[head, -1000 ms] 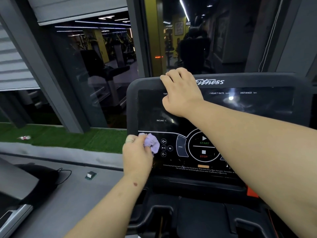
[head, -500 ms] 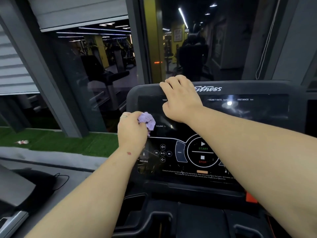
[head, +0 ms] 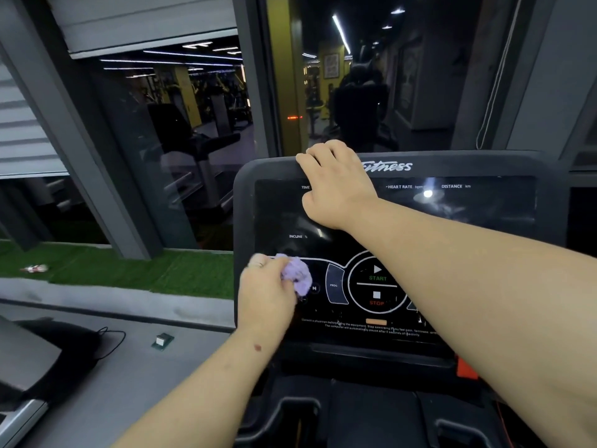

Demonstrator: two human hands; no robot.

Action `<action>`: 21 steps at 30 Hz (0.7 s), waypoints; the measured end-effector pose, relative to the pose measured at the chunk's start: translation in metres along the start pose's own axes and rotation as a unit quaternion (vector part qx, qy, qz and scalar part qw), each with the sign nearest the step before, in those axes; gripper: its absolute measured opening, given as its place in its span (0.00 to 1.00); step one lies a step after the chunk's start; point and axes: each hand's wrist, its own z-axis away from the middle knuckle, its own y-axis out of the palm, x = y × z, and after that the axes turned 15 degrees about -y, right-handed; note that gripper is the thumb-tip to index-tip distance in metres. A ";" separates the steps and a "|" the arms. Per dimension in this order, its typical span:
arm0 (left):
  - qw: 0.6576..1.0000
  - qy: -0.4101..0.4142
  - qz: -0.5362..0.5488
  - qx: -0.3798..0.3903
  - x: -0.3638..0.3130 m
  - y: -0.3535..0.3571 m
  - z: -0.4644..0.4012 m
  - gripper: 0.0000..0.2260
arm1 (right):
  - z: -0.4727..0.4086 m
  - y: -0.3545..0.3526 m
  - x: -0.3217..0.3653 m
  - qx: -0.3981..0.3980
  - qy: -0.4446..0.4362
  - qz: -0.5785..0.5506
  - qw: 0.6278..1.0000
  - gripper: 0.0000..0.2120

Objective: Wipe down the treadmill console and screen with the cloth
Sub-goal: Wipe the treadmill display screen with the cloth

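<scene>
The black treadmill console fills the middle and right of the view, with its dark glossy screen above the round START/STOP buttons. My left hand grips a crumpled lilac cloth and presses it on the console's lower left, over the small media buttons. A ring shows on one of its fingers. My right hand lies over the console's top edge, fingers curled over the rim, covering part of the screen's upper left.
Below the console are dark trays and an orange safety tab. Glass panels with grey frames stand behind. To the left lie a strip of green turf, a grey ledge with a small box, and another machine's edge with a cable.
My left hand with the cloth rose from the lower left buttons to the screen near INCLINE, then came back down over the media buttons. My right hand stayed on the top edge.
</scene>
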 end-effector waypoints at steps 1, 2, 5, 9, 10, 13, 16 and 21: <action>1.000 -0.007 -0.005 -0.022 0.001 0.001 -0.001 0.10 | 0.000 0.001 0.001 0.001 0.000 -0.001 1.000 0.29; 0.999 0.005 -0.016 -0.028 -0.001 0.005 0.006 0.10 | -0.001 0.001 0.002 0.004 0.002 -0.002 1.000 0.28; 0.991 0.113 -0.058 0.049 -0.005 0.026 0.065 0.10 | -0.002 0.001 0.003 0.009 0.004 -0.001 1.000 0.28; 0.983 0.130 -0.058 0.113 0.006 0.023 0.063 0.13 | 0.000 -0.001 0.001 0.012 0.000 -0.003 1.000 0.29; 0.990 0.094 -0.050 0.094 0.009 0.017 0.047 0.12 | 0.000 -0.002 0.001 0.014 -0.001 -0.004 1.000 0.29; 1.000 0.021 -0.010 0.006 0.018 0.006 0.021 0.11 | 0.000 -0.002 0.001 0.014 0.003 -0.001 1.000 0.28; 0.996 0.067 -0.044 0.042 0.013 0.019 0.062 0.11 | -0.001 -0.001 0.003 0.013 0.008 0.000 1.000 0.28; 0.990 0.103 -0.059 0.077 0.024 0.009 0.048 0.14 | -0.001 -0.002 0.003 0.014 0.000 0.001 1.000 0.29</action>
